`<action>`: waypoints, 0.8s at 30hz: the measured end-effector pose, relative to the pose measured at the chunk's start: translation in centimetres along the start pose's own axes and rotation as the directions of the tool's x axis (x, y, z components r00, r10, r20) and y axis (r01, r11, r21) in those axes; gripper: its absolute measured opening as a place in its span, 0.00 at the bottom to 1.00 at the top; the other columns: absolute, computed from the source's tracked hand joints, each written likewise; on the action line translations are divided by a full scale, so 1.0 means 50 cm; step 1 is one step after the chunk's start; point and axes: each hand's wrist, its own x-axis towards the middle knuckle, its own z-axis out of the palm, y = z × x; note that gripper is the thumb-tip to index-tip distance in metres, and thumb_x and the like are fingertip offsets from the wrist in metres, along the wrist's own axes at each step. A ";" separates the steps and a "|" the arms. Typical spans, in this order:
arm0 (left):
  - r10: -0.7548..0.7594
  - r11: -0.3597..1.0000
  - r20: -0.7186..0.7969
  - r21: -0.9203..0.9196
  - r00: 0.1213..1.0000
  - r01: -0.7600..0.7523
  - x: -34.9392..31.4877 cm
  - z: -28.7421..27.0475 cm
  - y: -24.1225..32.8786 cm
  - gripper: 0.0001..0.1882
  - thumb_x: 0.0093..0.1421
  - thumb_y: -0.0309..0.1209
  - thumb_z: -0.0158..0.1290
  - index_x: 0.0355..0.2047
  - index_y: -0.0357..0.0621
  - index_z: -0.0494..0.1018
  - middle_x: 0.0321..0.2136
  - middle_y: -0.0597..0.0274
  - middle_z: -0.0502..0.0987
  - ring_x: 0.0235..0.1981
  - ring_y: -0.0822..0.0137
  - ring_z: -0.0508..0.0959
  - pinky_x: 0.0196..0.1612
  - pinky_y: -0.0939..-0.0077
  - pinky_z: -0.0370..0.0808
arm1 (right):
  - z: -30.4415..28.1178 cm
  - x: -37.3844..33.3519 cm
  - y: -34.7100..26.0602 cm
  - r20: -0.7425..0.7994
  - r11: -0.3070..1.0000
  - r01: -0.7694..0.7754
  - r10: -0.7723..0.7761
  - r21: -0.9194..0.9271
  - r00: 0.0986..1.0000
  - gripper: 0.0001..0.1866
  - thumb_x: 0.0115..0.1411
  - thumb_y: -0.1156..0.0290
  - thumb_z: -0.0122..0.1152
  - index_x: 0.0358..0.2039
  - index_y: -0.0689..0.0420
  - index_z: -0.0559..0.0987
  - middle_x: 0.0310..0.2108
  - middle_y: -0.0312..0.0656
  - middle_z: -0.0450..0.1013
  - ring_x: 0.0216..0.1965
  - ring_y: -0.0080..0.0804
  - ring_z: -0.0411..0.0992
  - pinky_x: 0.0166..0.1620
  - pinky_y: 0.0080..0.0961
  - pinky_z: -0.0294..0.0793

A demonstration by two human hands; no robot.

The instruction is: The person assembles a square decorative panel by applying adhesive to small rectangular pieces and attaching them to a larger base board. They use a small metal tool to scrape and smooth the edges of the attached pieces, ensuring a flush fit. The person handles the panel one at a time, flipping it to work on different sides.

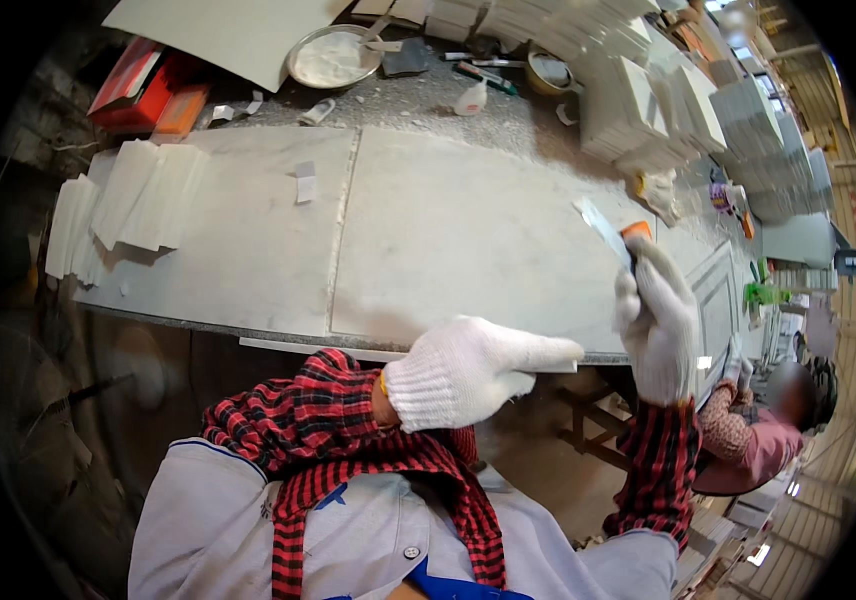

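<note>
My left hand (478, 372), in a white knitted glove, is in front of the worktable's near edge. Its fingers and thumb close around a thin white slab (323, 350), seen almost edge-on and partly hidden by the glove. My right hand (663, 320), gloved the same way, is raised over the right part of the table. It grips a scraper with an orange handle (636, 231), whose flat pale blade (600, 228) points up and to the left. The blade is apart from the slab.
Large pale marble panels (468, 230) cover the table. White tile stacks stand at left (153, 195) and far right (623, 110). Behind lie a bowl of white paste (333, 58), a small white bottle (470, 98) and a red box (143, 85). Another person (763, 430) works at right.
</note>
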 end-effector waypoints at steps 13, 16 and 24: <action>-0.151 0.979 0.157 -0.111 0.976 0.169 0.018 -0.015 0.030 0.27 0.57 0.15 0.53 0.58 0.40 0.72 0.54 0.52 0.78 0.55 0.65 0.78 0.60 0.72 0.72 | -0.007 -0.272 0.112 -0.473 0.997 0.077 -0.054 0.028 0.879 0.15 0.67 0.77 0.48 0.51 0.69 0.73 0.28 0.44 0.74 0.20 0.22 0.70 0.22 0.18 0.72; -0.156 0.984 0.155 -0.067 0.976 0.168 0.020 -0.015 0.029 0.27 0.57 0.15 0.53 0.58 0.41 0.73 0.53 0.52 0.78 0.54 0.65 0.78 0.59 0.72 0.73 | 0.001 -0.286 0.130 -0.531 0.995 0.092 -0.055 0.044 0.846 0.14 0.66 0.78 0.48 0.50 0.70 0.74 0.32 0.46 0.73 0.23 0.24 0.72 0.23 0.19 0.73; -0.150 0.980 0.140 -0.110 0.979 0.166 0.020 -0.017 0.025 0.27 0.57 0.15 0.52 0.58 0.42 0.73 0.52 0.53 0.79 0.52 0.66 0.79 0.56 0.72 0.76 | 0.024 -0.306 0.142 -0.585 0.996 0.089 -0.087 -0.025 0.806 0.14 0.66 0.80 0.48 0.50 0.71 0.76 0.34 0.46 0.73 0.27 0.27 0.74 0.24 0.21 0.75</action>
